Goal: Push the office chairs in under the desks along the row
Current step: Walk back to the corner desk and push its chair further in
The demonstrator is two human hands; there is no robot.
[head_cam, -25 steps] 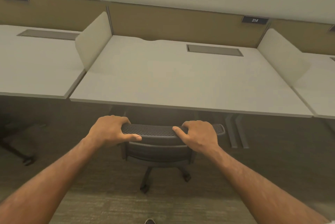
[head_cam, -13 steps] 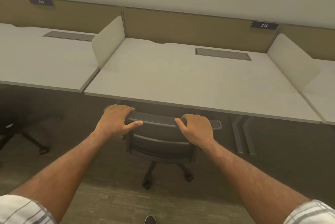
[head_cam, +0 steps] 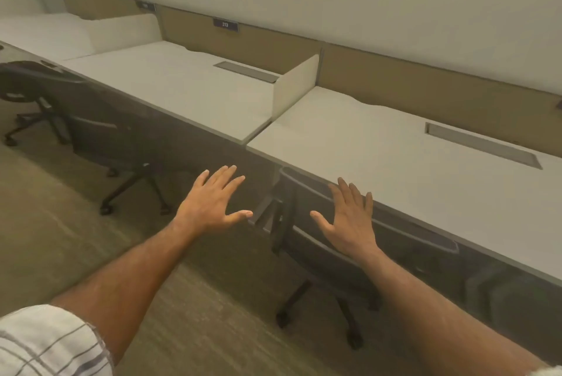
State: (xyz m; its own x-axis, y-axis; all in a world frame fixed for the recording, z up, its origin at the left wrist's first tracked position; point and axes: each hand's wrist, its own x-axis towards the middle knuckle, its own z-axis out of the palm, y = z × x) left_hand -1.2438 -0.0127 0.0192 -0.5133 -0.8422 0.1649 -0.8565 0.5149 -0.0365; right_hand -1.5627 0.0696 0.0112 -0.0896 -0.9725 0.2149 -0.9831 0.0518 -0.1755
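Note:
A dark office chair (head_cam: 307, 217) stands tucked under the white desk (head_cam: 395, 169) on the right, its backrest close to the desk's front edge. My right hand (head_cam: 349, 217) hovers open in front of that backrest, fingers spread, holding nothing. My left hand (head_cam: 213, 202) is open too, out to the left of the chair over the floor. A second dark chair (head_cam: 121, 144) sits at the neighbouring desk (head_cam: 182, 86) to the left, mostly under it. A third chair (head_cam: 27, 86) stands further left, out from the desks.
White divider panels (head_cam: 295, 83) separate the desks, and a tan back panel with a number plate (head_cam: 225, 24) runs along the wall. Grey cable hatches (head_cam: 483, 144) are set in the desktops. Carpeted floor (head_cam: 60, 239) spreads to the left and front.
Both hands have let go of the chair's backrest and opened. The chair now sits further under the desk. My view has swung left, bringing the neighbouring desks and chairs into sight.

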